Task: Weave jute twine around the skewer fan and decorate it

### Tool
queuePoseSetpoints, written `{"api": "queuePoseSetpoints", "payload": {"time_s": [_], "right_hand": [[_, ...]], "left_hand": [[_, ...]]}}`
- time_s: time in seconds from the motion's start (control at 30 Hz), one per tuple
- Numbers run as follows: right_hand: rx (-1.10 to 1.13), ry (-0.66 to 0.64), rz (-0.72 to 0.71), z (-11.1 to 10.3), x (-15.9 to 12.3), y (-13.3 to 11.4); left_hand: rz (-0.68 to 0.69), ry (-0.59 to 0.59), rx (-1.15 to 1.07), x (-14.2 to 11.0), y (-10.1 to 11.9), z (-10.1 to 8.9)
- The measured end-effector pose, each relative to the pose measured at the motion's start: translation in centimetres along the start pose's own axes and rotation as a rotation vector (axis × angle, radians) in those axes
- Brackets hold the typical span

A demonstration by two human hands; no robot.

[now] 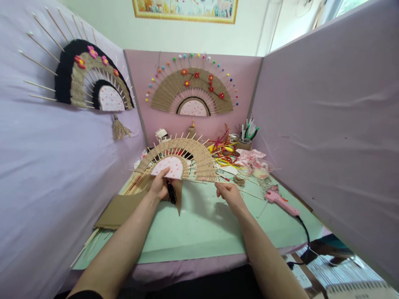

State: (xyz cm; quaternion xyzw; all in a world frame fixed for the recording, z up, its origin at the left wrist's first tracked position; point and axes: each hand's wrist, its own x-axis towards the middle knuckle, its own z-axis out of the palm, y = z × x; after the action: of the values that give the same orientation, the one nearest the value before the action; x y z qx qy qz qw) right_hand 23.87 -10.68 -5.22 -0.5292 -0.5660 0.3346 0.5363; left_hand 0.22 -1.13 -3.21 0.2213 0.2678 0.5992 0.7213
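My left hand (159, 186) grips a woven fan (205, 162) at its pink dotted half-circle centre (173, 167), the thumb on the front. Thin sticks stick out past the fan's woven tan band. Below the centre hangs a black tassel (171, 192), close to my left fingers. My right hand (230, 196) is just below the fan's lower right corner, its fingers pinched together. Whatever is between those fingertips is too small to make out. A small pink spot shows on the band's lower edge.
A pink glue gun (282, 202) with a black cord lies at the right. Brown cardboard (120, 211) and sticks are at the left. Coloured pipe cleaners (222, 151) and a tool cup (245, 144) stand behind. Two finished fans (199, 83) hang on the partitions.
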Motion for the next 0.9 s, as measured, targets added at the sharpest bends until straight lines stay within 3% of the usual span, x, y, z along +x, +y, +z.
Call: {"api": "queuePoseSetpoints", "payload": {"time_s": [0.17, 0.23, 0.67, 0.9], "right_hand": [[0.103, -0.122, 0.018, -0.2, -0.1, 0.4], [0.141, -0.111, -0.03, -0.3, -0.1, 0.5], [-0.149, 0.438, -0.475, -0.5, -0.2, 0.6], [-0.267, 0.532, -0.6, -1.3, -0.2, 0.8]], "left_hand": [[-0.055, -0.024, -0.006, 0.2, 0.2, -0.5], [-0.072, -0.023, 0.014, 0.2, 0.2, -0.7], [-0.038, -0.055, 0.22, 0.9, 1.2, -2.0], [-0.068, -0.063, 0.271, 1.1, 1.6, -2.6]]}}
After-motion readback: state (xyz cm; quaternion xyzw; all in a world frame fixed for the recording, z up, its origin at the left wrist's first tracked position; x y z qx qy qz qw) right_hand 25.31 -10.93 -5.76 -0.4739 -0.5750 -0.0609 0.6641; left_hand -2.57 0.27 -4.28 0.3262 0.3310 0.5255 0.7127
